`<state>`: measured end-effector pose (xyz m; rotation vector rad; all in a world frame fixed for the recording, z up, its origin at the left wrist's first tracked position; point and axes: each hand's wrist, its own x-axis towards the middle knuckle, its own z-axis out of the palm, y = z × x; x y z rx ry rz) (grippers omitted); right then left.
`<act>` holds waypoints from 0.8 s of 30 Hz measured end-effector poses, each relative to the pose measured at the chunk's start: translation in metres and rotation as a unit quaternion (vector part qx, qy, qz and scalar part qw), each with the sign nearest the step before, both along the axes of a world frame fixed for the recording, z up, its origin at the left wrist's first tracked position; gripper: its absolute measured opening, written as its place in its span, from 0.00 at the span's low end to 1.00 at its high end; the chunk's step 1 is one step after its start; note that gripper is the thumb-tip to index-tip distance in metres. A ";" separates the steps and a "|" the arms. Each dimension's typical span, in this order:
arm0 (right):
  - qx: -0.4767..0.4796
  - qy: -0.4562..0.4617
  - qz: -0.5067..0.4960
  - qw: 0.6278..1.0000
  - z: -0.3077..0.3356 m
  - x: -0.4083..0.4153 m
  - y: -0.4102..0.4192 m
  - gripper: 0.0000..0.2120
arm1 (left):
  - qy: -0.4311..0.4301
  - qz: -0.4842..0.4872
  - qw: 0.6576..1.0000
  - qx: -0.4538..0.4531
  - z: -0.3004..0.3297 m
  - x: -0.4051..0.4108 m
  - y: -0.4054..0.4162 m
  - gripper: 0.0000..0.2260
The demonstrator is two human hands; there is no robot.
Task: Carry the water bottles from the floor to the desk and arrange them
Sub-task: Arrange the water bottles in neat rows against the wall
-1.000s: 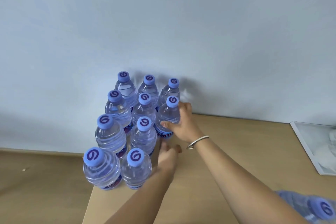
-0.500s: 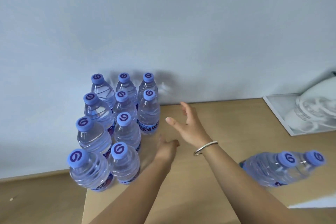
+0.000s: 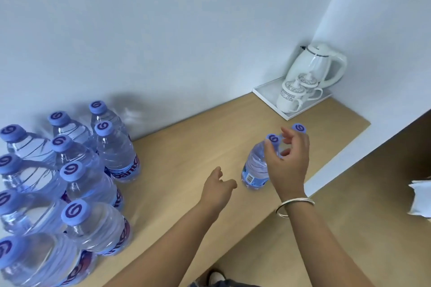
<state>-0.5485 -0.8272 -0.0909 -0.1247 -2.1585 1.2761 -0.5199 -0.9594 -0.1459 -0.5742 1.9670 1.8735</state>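
Right hand (image 3: 288, 165) over two upright bottles (image 3: 255, 165), left hand (image 3: 215, 187) beside, bottle cluster (image 3: 70, 182) on desk (image 3: 186, 147).

Each blue bottle cap (image 3: 104, 127) carries a purple spiral mark resembling the letter G or the number 6. The label on one grouped bottle (image 3: 119, 154) shows purple brand lettering, only partly readable as "ame". The separate bottle (image 3: 255, 165) bears a barcode (image 3: 249, 178); its digits are too small to read.
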 end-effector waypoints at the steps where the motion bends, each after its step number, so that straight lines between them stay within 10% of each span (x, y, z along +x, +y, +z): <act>1: -0.004 -0.013 -0.015 1.000 -0.003 -0.001 0.003 0.17 | 0.002 -0.006 1.000 -0.001 0.001 0.000 0.003 0.31; 6: -0.022 -0.184 0.025 0.982 -0.021 -0.011 0.002 0.19 | 0.011 -0.019 1.000 -0.009 0.005 0.001 0.006 0.30; 16: -0.050 -0.144 0.024 0.988 0.019 -0.011 -0.009 0.18 | 0.093 -0.094 0.989 -0.066 0.000 0.013 -0.018 0.42; 24: -0.131 -0.156 0.187 0.961 0.091 -0.014 -0.043 0.16 | 0.207 -0.028 0.978 0.001 0.037 0.034 -0.042 0.26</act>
